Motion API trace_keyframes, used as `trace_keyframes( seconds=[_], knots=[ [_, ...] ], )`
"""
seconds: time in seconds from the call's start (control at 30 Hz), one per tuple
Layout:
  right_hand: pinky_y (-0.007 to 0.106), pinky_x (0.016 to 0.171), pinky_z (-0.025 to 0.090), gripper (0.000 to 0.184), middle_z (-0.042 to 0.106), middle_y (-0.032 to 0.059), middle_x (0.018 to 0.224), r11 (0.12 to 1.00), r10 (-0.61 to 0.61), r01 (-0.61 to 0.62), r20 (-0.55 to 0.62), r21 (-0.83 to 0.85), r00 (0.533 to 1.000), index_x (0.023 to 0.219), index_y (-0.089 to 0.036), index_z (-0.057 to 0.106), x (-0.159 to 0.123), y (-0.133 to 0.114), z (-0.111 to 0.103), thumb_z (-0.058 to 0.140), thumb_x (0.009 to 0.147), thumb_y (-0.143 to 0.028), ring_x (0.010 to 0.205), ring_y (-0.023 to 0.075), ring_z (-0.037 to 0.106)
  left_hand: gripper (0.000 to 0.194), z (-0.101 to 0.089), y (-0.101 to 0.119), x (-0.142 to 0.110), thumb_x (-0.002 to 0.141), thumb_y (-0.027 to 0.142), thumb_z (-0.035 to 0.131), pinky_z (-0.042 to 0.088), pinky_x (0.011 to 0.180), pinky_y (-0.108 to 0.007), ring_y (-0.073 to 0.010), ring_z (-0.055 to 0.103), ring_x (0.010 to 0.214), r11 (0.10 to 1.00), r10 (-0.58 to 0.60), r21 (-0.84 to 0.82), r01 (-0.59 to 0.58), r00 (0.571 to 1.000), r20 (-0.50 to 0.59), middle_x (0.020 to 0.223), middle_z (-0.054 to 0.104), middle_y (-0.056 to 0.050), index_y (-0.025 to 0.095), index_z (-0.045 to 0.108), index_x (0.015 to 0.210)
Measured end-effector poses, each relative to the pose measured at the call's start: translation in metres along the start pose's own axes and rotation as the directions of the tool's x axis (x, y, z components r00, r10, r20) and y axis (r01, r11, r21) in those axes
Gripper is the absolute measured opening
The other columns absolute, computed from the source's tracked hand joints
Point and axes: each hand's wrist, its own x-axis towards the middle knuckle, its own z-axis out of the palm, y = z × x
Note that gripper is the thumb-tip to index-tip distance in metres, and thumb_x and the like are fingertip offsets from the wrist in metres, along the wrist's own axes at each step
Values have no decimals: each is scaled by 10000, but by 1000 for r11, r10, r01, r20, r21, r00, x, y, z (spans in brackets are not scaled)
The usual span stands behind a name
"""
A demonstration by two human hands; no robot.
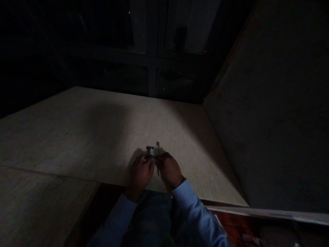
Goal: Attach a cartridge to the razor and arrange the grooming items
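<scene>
Close together above the pale stone-look surface (164, 127), my two hands almost meet. My left hand (140, 172) has its fingers closed around the lower part of a small silvery cylindrical object (149, 150) with a dark rim; its exact kind is too dim to tell. My right hand (170, 170) is closed in a pinch beside it. A small teal bit (154, 158) shows between the fingertips, mostly hidden. A thin pale stick with a wider far end (158, 145), like a toothbrush, runs beneath my right fingers; whether they grip it, I cannot tell.
A dark window with frame bars (152, 68) stands behind the surface. At the right rises a dark wall (269, 120). The surface's front edge is close to my body, with a reddish-brown floor (233, 223) below right. Shadows cover much of the room.
</scene>
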Motion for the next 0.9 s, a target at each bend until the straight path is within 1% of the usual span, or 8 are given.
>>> trace_keyframes(
  seconds=[0.17, 0.33, 0.43, 0.53, 0.67, 0.77, 0.83, 0.9],
  knots=[
    [289, 902, 485, 255, 749, 129, 1083, 999, -17, 17, 2, 34, 1000, 1105, -176, 768, 19, -17, 11, 553, 970, -148, 1032, 224, 675, 279, -2, -33, 4, 957, 266, 507, 527, 890, -395, -276, 637, 995, 1000, 9, -2, -9, 998, -56, 1053, 694, -117, 224, 750, 1087],
    [281, 880, 486, 243, 737, 114, 1064, 996, -12, 15, -35, 92, 999, 1094, -188, 763, 19, -14, 16, 560, 965, -153, 991, 215, 675, 334, 3, -53, 2, 986, 303, 467, 517, 927, -417, -284, 612, 1041, 992, 25, -124, -39, 994, -110, 1099, 678, -129, 211, 740, 1156],
    [282, 866, 486, 226, 732, 105, 1028, 992, -16, 22, -51, 125, 999, 1032, -181, 763, 13, -6, 15, 546, 973, -158, 957, 209, 674, 350, 8, -56, -1, 989, 321, 472, 508, 952, -419, -288, 607, 1067, 986, 7, -161, -30, 990, -138, 1136, 667, -133, 206, 728, 1199],
    [297, 890, 493, 213, 723, 102, 1012, 988, -26, 36, -68, 153, 997, 1023, -178, 760, 7, 2, 16, 557, 961, -153, 973, 214, 667, 371, 12, -56, -4, 994, 340, 466, 510, 950, -430, -298, 607, 1069, 988, -44, -153, 19, 986, -160, 1157, 656, -147, 203, 726, 1220],
    [330, 920, 521, 241, 706, 111, 1060, 972, -58, 91, -150, 219, 987, 1117, -184, 746, 1, 12, 27, 562, 961, -190, 988, 222, 664, 391, 13, -57, -6, 1000, 333, 432, 509, 944, -451, -314, 603, 1069, 990, -99, -118, 79, 978, -183, 1146, 648, -169, 191, 740, 1194],
    [362, 945, 538, 295, 696, 122, 1100, 954, -94, 156, -239, 256, 966, 1212, -188, 717, -2, 19, 37, 535, 985, -239, 1030, 235, 659, 395, 9, -56, -6, 998, 349, 454, 494, 969, -465, -335, 590, 1125, 993, -93, -91, 75, 975, -203, 1171, 647, -195, 158, 744, 1185],
    [375, 968, 540, 336, 684, 121, 1129, 955, -116, 182, -268, 234, 956, 1290, -209, 680, -2, 21, 41, 520, 999, -262, 1059, 237, 652, 399, 6, -53, -6, 989, 379, 494, 478, 991, -482, -349, 578, 1173, 996, -71, -75, 56, 974, -214, 1225, 643, -207, 152, 728, 1218],
    [378, 971, 546, 374, 660, 123, 1157, 967, -143, 191, -263, 170, 954, 1353, -226, 642, 0, 20, 42, 527, 1002, -280, 1079, 239, 642, 398, 4, -50, -5, 979, 391, 527, 457, 1013, -503, -353, 565, 1220, 998, -31, -59, 19, 976, -214, 1320, 629, -195, 174, 701, 1263]
  ],
)
